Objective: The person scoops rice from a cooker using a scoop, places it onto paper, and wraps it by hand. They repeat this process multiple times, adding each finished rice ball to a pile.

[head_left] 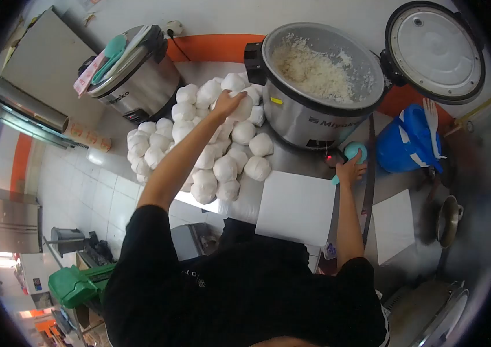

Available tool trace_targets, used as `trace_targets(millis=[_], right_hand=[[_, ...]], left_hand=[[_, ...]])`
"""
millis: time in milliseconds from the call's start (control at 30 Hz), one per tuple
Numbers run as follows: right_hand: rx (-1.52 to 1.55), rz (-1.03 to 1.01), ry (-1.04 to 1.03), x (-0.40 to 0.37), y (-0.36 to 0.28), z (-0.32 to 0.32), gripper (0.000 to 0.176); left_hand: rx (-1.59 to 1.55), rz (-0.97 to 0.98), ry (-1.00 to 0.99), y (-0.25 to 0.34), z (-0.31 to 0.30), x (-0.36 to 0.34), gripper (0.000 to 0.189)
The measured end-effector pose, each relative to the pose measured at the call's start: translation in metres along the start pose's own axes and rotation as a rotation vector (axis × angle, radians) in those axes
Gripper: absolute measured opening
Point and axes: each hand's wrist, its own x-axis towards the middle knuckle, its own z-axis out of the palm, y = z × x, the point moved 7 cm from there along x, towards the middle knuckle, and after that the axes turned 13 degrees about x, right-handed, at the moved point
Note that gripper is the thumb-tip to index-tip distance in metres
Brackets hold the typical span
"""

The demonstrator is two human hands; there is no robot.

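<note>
My left hand [231, 104] reaches to the back of a large pile of white paper-wrapped bundles [225, 168] and has its fingers round one wrapped bundle [241, 109] on top. On the right, in front of the open rice cooker [315, 124], my right hand [349, 170] grips a teal scoop [356, 151]. The scoop's round head shows beyond my fingers and its handle end sticks out below. White cooked rice [315, 69] lies inside the cooker. A stack of white paper sheets [294, 208] lies at the table's front edge, between my arms.
The cooker's raised lid [435, 52] stands at the back right, above a blue bucket [401, 141] with a white utensil. A second cooker [141, 87] with utensils on its lid is at the back left. More white paper [394, 225] and a pan [448, 221] lie right.
</note>
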Motion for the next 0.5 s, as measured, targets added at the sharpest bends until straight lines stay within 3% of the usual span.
trace_targets(millis=[100, 167, 200, 233, 267, 367, 500], right_hand=[[0.057, 0.001, 0.055, 0.011, 0.015, 0.004, 0.075], [0.065, -0.074, 0.277, 0.016, 0.022, -0.013, 0.069], [0.062, -0.074, 0.353, 0.019, 0.024, -0.02, 0.068], [0.064, -0.079, 0.421, 0.021, 0.022, -0.027, 0.066], [0.093, 0.06, 0.301, 0.03, 0.029, -0.022, 0.069], [0.463, 0.063, 0.144, 0.062, 0.067, 0.021, 0.07], [0.446, -0.021, 0.011, 0.078, 0.065, 0.038, 0.073]], left_hand=[[0.389, 0.176, -0.177, 0.013, 0.044, 0.057, 0.088], [0.627, 0.333, -0.391, -0.002, 0.091, 0.098, 0.085], [0.764, 0.306, -0.423, 0.022, 0.085, 0.068, 0.084], [0.801, 0.411, -0.545, 0.009, 0.105, 0.08, 0.079], [0.84, 0.417, -0.505, -0.007, 0.118, 0.094, 0.076], [0.957, 0.429, -0.381, 0.005, 0.107, 0.07, 0.066], [1.109, 0.646, -0.101, 0.021, 0.09, 0.05, 0.045]])
